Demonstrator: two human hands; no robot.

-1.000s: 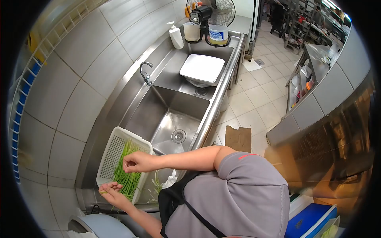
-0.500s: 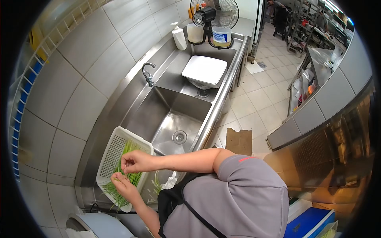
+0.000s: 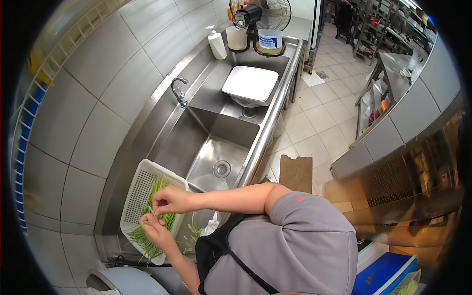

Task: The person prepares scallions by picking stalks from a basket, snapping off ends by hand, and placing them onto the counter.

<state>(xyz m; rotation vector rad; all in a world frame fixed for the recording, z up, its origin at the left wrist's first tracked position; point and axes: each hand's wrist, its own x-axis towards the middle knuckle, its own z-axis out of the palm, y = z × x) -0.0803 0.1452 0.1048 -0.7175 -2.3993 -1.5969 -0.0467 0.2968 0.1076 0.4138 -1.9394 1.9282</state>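
A white perforated plastic basket [image 3: 133, 199] lies tilted across the near end of the steel sink, holding a heap of thin green stalks that look like chives [image 3: 169, 220]. My right hand [image 3: 171, 199] is over the basket with thumb and fingers pinched together. Just below it in the picture, my left hand [image 3: 156, 231] is closed too, its fingertips close to those of the right. A thin green stalk seems to pass between the two pinches, partly hidden by the fingers. Loose green and pale trimmings [image 3: 193, 228] lie beside the basket, near a crumpled white piece [image 3: 211, 225].
Beyond the basket is a steel sink basin [image 3: 211, 142] with a drain and a tap [image 3: 180, 92]. A white-lidded tub [image 3: 250, 83] sits in the far basin. A pump bottle [image 3: 217, 44], plastic tubs and a fan [image 3: 248, 17] stand behind. Flattened cardboard [image 3: 296, 173] lies on the floor.
Both hands stay over the basket, still pinched close together, with only slight finger movement. The whole view has shifted a little.
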